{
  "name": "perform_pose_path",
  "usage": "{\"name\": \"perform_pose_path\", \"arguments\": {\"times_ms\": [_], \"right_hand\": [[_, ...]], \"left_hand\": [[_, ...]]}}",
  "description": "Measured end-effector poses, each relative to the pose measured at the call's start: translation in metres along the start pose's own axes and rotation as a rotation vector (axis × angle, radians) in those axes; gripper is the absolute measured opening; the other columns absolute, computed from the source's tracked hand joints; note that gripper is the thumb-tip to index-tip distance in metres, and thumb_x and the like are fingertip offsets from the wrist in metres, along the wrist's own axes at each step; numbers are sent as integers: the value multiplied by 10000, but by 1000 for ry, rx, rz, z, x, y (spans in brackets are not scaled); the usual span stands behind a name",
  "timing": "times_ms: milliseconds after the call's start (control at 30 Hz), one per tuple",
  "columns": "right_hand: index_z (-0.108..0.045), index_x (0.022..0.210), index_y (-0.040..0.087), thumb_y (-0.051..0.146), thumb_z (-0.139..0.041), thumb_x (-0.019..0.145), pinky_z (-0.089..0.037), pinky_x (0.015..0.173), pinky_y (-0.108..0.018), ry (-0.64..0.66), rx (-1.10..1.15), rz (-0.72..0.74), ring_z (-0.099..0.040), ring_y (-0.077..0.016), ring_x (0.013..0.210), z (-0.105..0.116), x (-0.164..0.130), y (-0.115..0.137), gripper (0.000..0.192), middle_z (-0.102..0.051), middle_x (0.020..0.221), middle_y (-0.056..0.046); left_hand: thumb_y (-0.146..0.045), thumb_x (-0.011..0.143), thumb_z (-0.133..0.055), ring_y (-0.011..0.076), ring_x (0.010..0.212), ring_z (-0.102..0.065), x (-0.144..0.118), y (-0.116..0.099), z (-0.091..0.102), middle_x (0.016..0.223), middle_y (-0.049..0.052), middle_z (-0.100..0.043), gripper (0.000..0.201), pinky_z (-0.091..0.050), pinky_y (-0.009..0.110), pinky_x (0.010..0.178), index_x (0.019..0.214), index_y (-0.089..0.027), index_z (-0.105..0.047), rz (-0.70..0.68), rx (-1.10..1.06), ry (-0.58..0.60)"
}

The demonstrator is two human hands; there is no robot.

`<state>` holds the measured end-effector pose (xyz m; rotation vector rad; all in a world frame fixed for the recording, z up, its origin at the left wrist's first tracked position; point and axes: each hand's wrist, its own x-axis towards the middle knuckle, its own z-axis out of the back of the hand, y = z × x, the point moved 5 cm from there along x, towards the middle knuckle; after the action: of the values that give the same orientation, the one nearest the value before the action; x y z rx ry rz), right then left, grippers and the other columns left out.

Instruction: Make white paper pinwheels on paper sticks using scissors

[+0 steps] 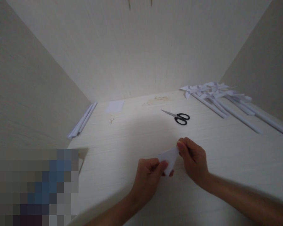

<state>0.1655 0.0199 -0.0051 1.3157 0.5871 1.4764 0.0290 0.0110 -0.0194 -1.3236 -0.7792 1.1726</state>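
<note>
A small piece of white folded paper [170, 158], roughly triangular, is held up over the table between both hands. My left hand [149, 175] is closed on its lower left part, thumb in front and fingers behind. With thumb and fingers pinched, my right hand [193, 160] grips its upper right corner. Beyond the hands lies a pair of scissors [175, 116] with black handles, its blades pointing left. The fold lines of the paper are too faint to make out.
Several white paper pinwheels [211, 91] with rolled paper sticks [240, 116] lie at the right. Rolled paper tubes [82, 121] rest along the left edge, near a flat paper square [114, 106]. Small scraps [111, 119] dot the white table [103, 175]; walls rise behind and beside it.
</note>
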Motion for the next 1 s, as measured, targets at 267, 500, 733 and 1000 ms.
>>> {"name": "perform_pose_path", "arguments": {"times_ms": [267, 500, 733, 1000], "right_hand": [[-332, 557, 202, 292, -394, 855, -249, 400, -206, -103, 28, -56, -297, -84, 439, 6, 4, -5, 318, -301, 485, 59], [-363, 525, 198, 326, -399, 848, -282, 387, -198, -132, -3, -67, -344, -81, 414, 9, 6, 3, 349, -355, 452, 51], [-502, 505, 168, 338, -496, 786, -348, 385, -196, 97, 70, -127, -447, -91, 400, -1, 15, -6, 328, -504, 434, 14], [-593, 554, 154, 293, -516, 791, -373, 452, -198, 509, -26, 70, -484, -87, 437, -31, -4, 9, 285, -558, 479, 11]], "left_hand": [[-309, 743, -519, 133, 536, -582, -3, 7, -11, 575, 61, -664, 282, -442, 227, 548, 585, -126, -665, 92, -34, 102], [-321, 748, -499, 106, 422, -552, 0, 10, -9, 468, 33, -610, 316, -419, 199, 449, 515, -131, -598, 156, -138, 92], [-323, 736, -538, 98, 453, -545, 17, -2, 36, 482, 27, -612, 297, -430, 197, 482, 515, -131, -593, -21, -91, -272], [-289, 574, -706, 88, 518, -561, 20, 9, 35, 528, -19, -579, 243, -495, 220, 568, 541, -124, -530, 57, -652, -359]]}}
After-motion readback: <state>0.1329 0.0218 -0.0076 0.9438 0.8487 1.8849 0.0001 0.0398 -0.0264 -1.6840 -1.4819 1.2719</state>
